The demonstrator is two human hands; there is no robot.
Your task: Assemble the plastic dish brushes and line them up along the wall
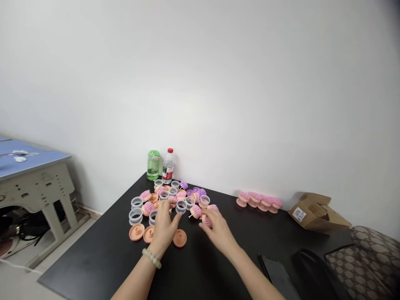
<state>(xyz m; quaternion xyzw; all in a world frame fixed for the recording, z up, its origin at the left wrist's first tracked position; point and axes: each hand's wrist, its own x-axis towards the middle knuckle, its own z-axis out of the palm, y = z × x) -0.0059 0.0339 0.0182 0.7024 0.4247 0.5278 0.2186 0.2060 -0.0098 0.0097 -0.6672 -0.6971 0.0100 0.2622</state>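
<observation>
My left hand (164, 227) reaches over loose parts, thumb and fingers apart, with nothing visible in its grasp. My right hand (220, 231) has its thumb and fingers around a pink bristle brush head (206, 221), partly covered by the fingers. Beside it lies another pink brush head (195, 211) with a pale stem. Clear plastic rings (135, 216) and more pink brush heads (148, 208) are spread around my left hand. Peach round caps (179, 238) lie nearer the front. Purple brush parts (200, 191) sit at the back of the pile.
A green bottle (153, 166) and a red-capped water bottle (168, 166) stand against the wall. Several assembled pink brushes (255, 200) are lined up at the right, beside an open cardboard box (318, 213). A dark phone-like slab (278, 275) and a patterned bag (368, 262) lie front right.
</observation>
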